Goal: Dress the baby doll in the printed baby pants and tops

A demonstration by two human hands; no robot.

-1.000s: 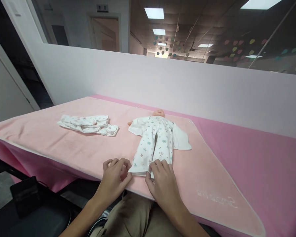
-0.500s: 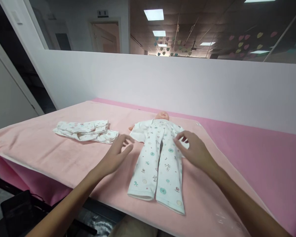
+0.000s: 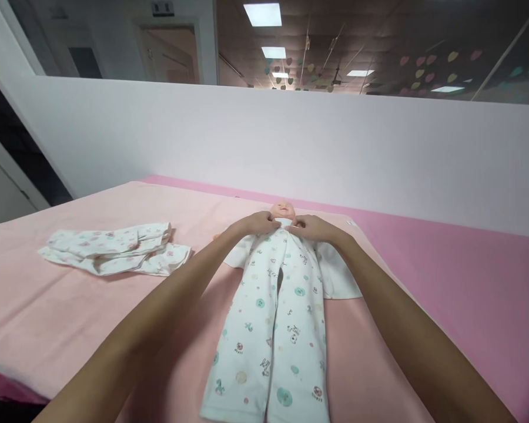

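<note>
White baby trousers [image 3: 297,317] with green and brown animal prints lie flat along the front of a baby doll [image 3: 283,209], covering its body. The doll is on its back, its head toward the wall, and wears a white top [image 3: 338,275] whose sleeves spread to both sides. Just below the doll's chin, my left hand [image 3: 260,223] pinches the left end of the trousers' waist edge. Opposite it, my right hand [image 3: 312,227] has its fingers closed on the right end of that edge. The doll's legs are hidden beneath the cloth.
A loosely folded white printed garment [image 3: 110,249] rests to the left on the pink blanket [image 3: 17,311]. Behind the table stands a white partition wall [image 3: 264,141] with a window above it. Darker pink padding [image 3: 480,276] shows on the right.
Both hands have reached forward from beside the trousers to their waist edge and closed on it. The view has come closer, and the folded garment sits farther left in it.
</note>
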